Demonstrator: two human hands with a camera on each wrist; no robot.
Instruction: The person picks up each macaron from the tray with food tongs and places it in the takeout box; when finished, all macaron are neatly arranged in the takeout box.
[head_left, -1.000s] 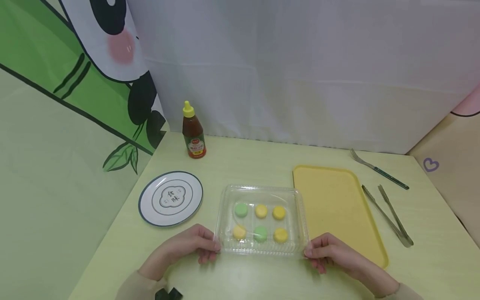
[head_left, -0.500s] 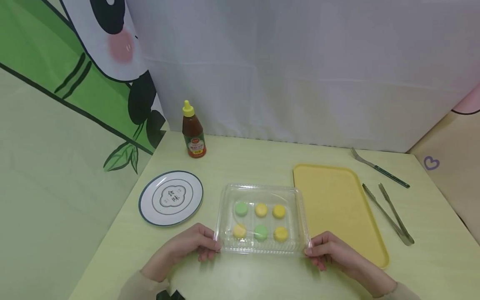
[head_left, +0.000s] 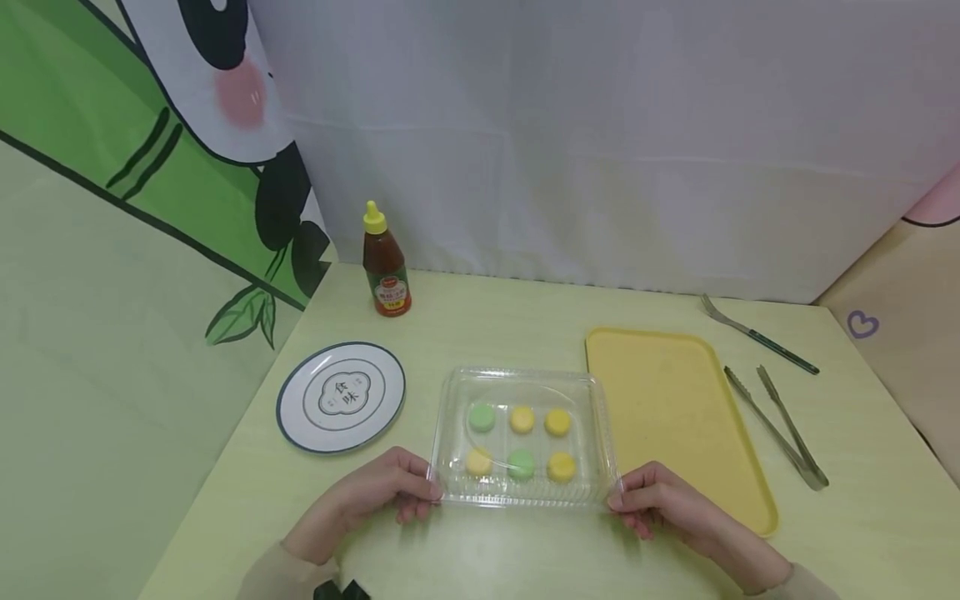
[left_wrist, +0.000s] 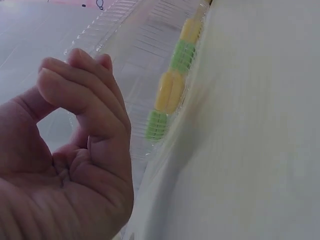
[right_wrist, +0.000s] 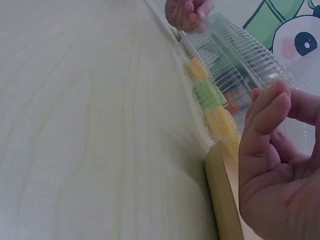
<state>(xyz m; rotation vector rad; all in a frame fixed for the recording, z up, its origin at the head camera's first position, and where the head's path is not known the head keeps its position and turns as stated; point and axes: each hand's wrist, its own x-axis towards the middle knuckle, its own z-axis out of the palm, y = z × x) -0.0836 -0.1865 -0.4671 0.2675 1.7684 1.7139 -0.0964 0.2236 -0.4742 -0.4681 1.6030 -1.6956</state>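
A clear plastic clamshell box (head_left: 525, 379) lies in front of me in the head view, its lid down over several macarons. Two of these are green, such as the green macaron (head_left: 521, 465); the others are yellow, like the yellow macaron (head_left: 557, 422). At the box's near left corner, my left hand (head_left: 382, 483) pinches the rim between thumb and fingers. My right hand (head_left: 660, 500) pinches the near right corner the same way. Both wrist views show curled fingers at the box edge, with macarons such as the yellow macaron (left_wrist: 170, 92) visible through the plastic wall.
Right of the box is a yellow tray (head_left: 675, 400), its left edge close against the box. Metal tongs (head_left: 787, 442) and a green-handled fork (head_left: 765, 337) lie farther right. A white plate (head_left: 307, 417) sits at left, with a red sauce bottle (head_left: 388, 275) standing behind it.
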